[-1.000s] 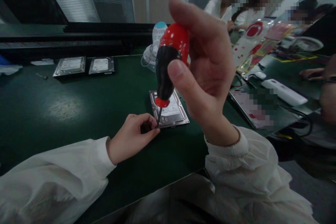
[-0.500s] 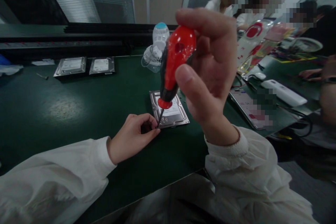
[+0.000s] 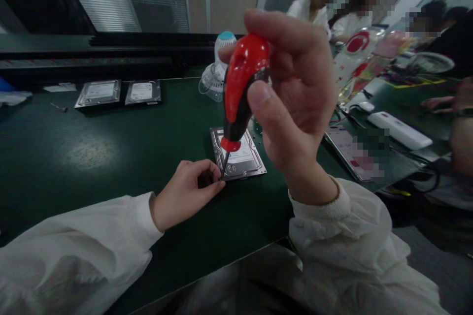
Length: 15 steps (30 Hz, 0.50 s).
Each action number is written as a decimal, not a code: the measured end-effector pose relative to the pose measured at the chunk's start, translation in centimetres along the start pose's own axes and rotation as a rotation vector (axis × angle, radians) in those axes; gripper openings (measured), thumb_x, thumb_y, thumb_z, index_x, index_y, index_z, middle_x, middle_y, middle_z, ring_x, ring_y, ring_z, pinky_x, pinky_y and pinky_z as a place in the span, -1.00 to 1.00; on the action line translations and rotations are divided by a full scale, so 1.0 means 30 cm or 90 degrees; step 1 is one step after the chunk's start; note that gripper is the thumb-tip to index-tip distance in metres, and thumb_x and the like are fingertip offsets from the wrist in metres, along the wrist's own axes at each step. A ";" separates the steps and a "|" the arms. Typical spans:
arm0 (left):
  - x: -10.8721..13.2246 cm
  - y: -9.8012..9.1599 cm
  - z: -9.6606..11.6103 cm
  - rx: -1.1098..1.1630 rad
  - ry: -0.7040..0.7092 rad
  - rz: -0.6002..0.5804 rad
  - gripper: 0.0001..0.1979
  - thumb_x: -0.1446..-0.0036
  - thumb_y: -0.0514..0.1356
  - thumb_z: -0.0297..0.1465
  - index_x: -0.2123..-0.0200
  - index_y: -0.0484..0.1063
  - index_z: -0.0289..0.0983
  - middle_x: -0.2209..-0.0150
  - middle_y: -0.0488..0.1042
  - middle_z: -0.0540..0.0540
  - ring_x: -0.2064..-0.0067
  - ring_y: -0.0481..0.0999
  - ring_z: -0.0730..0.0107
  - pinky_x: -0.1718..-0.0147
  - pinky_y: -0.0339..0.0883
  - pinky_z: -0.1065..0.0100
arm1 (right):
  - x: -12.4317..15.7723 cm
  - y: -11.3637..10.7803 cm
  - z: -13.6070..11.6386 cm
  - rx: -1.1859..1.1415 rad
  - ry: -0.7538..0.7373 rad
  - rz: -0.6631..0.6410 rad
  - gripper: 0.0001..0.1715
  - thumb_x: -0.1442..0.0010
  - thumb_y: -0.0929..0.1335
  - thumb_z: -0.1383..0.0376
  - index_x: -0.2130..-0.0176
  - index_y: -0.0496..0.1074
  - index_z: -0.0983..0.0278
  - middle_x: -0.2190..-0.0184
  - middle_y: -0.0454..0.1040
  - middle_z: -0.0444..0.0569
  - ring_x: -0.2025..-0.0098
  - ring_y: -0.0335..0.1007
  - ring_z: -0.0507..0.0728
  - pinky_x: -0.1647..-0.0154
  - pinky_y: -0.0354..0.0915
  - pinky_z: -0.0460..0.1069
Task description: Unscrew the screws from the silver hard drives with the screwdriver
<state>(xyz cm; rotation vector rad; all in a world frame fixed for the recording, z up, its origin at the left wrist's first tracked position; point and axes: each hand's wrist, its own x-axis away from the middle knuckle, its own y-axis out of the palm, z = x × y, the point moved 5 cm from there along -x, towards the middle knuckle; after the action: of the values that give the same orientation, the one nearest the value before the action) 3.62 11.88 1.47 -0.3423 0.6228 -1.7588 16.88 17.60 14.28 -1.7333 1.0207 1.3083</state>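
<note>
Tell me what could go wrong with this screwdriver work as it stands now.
1. The screwdriver tip stands right against the left hand's fingertips; a slip might jab them.
2. The right hand holds the handle tilted, so the tip may skid and scratch the hard drive.
3. Nothing visibly clamps the drive on the table; it could shift under pressure.

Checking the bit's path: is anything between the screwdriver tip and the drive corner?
Nothing visible. The right hand holds the screwdriver with its tip at the drive's near corner; the left hand pinches close beside the tip.
</note>
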 end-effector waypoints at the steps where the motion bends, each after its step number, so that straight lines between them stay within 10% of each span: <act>1: 0.000 0.000 0.000 -0.003 -0.001 0.002 -0.88 -0.19 0.26 -0.32 0.35 0.44 -0.23 0.41 0.49 0.09 0.40 0.43 0.50 0.39 0.24 0.41 | 0.001 0.000 0.004 0.025 0.031 0.020 -0.53 -0.18 0.32 0.11 -0.07 0.37 0.16 -0.03 0.37 -0.13 -0.01 0.47 0.06 0.09 0.45 -0.06; 15: 0.001 -0.002 0.004 0.007 -0.001 0.004 -0.88 -0.18 0.26 -0.32 0.36 0.44 -0.24 0.41 0.49 0.06 0.40 0.43 0.48 0.39 0.25 0.41 | -0.009 -0.016 -0.054 0.155 0.082 -0.018 -0.56 -0.19 0.31 0.14 -0.05 0.38 0.17 -0.05 0.38 -0.19 0.01 0.42 0.00 0.07 0.43 -0.12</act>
<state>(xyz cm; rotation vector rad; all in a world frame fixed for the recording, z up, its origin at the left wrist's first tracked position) 3.63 11.83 1.60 -0.3339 0.6133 -1.7550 17.91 16.40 14.94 -1.6550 1.1715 1.0182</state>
